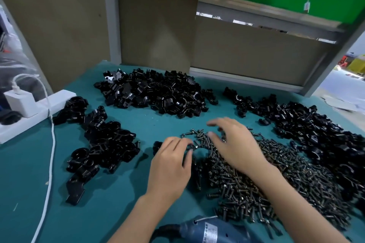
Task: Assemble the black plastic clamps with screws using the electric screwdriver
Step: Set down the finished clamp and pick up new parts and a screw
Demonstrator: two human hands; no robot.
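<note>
Both my hands are at the near-left edge of the screws [276, 179], a loose heap fanning from the middle of the bench [118, 193] toward my right. My right hand [235, 144] is spread, fingers arched over the tip of the heap, touching it or just above it. I judge it is there to rake out single screws. My left hand [169, 165] is curled at the same edge, fingertips among the outlying screws. I cannot tell whether it pinches 1 of them or holds the small black piece [157, 145] showing just beyond it.

The clamps lie in 3 heaps ringing the screws: the back heap [156, 92], the left heap [104, 144] and the right heap [320, 128], which touches the screws. I read that as deliberate, with every part within reach. The electric screwdriver [205, 231] lies untouched at the near edge, between my forearms.

There is bare bench between the left heap and my left forearm, and a strip of it between the back heap and the screws. At the left edge sits a power strip [39, 112], its white cable [51, 144] trailing toward me, where a wide left sweep could snag it. Board panels [158, 16] close off the back.
</note>
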